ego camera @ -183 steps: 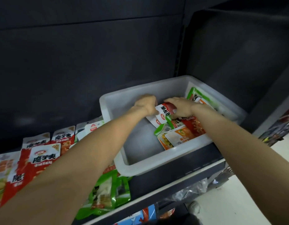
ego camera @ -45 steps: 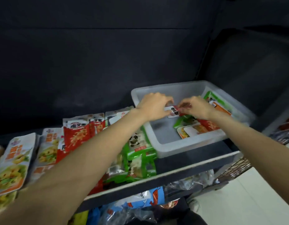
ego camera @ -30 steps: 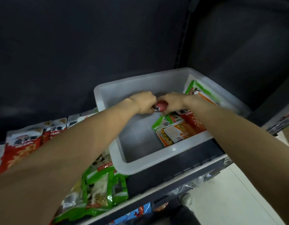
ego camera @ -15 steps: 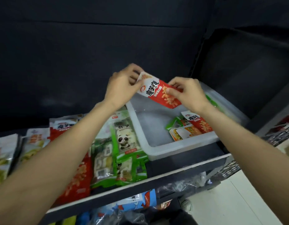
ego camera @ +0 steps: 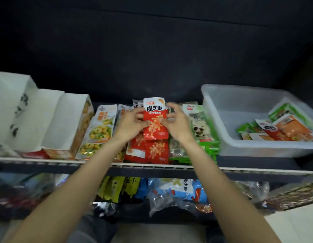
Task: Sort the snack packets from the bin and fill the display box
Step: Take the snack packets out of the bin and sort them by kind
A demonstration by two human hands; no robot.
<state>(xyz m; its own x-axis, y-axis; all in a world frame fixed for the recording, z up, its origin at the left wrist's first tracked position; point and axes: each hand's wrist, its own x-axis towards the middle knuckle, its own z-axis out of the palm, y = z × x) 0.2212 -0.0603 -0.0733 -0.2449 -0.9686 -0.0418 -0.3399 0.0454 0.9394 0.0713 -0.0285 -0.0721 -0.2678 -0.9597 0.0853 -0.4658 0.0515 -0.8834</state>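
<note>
Dark shelf (ego camera: pixel 152 166) carrying sorted rows; both hands, left hand (ego camera: pixel 130 124) and right hand (ego camera: pixel 176 125), pinching red packet (ego camera: pixel 155 120) upright, long axis pointing away, hovering directly over red row (ego camera: pixel 148 149), bin (ego camera: pixel 222 106) sitting well right

Red-and-white foil snack packet (ego camera: pixel 155 120) with black characters; green panda-print packets (ego camera: pixel 200 127); translucent white plastic bin (ego camera: pixel 222 109); yellow-and-white packets (ego camera: pixel 101 127).

A red-and-white snack packet (ego camera: pixel 155 118) stands upright, pinched at both side edges, above a row of matching red packets (ego camera: pixel 149 150) at mid-shelf, while the translucent bin (ego camera: pixel 240 106) at far right holds a few green, orange and red packets (ego camera: pixel 282 127).
</note>
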